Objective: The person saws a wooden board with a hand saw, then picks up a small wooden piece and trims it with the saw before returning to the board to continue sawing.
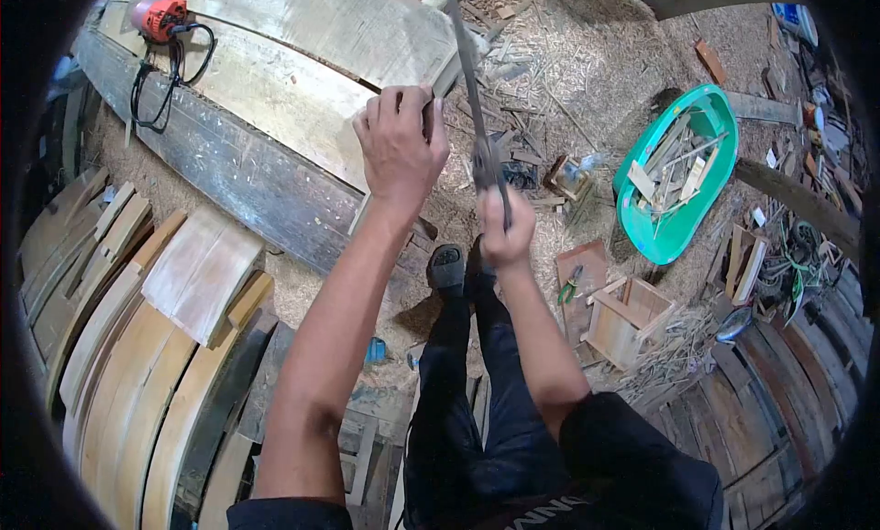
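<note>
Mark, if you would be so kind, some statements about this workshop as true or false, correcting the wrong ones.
1. The right hand grips a long tool. True.
2. The left hand reaches into the tub. False: it is at the end of the boards, well away from the tub.
3. A red power tool rests on the boards. True.
4. The tub is red and empty. False: it is green and holds wood scraps.
5. The pliers have green handles. True.
</note>
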Tool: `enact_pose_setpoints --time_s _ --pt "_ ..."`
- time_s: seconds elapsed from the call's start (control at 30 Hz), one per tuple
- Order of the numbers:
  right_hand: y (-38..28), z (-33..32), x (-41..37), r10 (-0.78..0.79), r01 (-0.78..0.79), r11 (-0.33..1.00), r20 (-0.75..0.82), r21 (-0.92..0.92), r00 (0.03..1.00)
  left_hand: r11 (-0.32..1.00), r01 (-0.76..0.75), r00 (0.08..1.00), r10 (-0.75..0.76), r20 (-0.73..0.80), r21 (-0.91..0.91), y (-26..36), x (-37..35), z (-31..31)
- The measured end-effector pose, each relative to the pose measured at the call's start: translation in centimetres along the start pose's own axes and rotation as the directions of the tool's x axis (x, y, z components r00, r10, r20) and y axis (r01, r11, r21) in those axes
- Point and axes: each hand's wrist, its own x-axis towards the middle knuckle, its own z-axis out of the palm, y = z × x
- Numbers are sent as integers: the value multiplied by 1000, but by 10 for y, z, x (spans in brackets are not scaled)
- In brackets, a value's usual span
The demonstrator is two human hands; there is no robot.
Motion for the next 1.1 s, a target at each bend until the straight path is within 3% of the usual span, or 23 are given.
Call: enact_pose_setpoints --time_s 0.07,0.1,0.17,0.23,0.33,0.5,0.63,0.67,0.73,0.83,0.93,1.0,1.1 --pt "-13 11 11 46 -46 999 -3 5 999 1000 -8 1000 8 3 9 -1 -1 -1" --pt "-15 1 1 -59 60 993 16 -102 998 1000 -8 1000 8 1 7 -1 0 0" --pt "-7 -16 -45 -24 24 999 -6 -27 1000 1000 1 1000 -2 11 10 0 -1 -2" --pt "-8 -13 -40 -72 72 997 -20 0 997 1000 10 1000 -11 11 25 1 2 -1" --pt "1 1 10 60 -60 998 34 2 998 1000 1 1000 -1 -1 19 0 0 0" --pt "-7 -12 -48 -81 80 994 -10 -72 997 1000 5 1000 -5 -3 21 2 1 -3" --pt "-4 4 19 -78 78 997 10 -18 997 1000 -4 1000 4 -7 21 2 4 -1" --pt "-8 10 28 26 -26 999 17 23 1000 1000 -7 1000 7 -1 18 2 1 -2" --pt "-20 4 5 -47 47 999 11 -24 999 1000 -2 1000 2 -5 14 2 0 0" --pt "-20 -13 -41 -34 32 996 -27 -78 999 1000 11 1000 -11 -17 8 1 4 -2" --pt "-6 -4 15 -102 103 994 15 -21 995 1000 19 1000 -19 1 -4 1 4 1" --pt "-17 5 32 -51 51 999 35 -12 998 999 41 999 -41 -8 -12 -2 0 2" --pt "-33 -5 17 15 -4 975 -51 222 999 997 49 997 -52 -62 -63 2 4 -1"
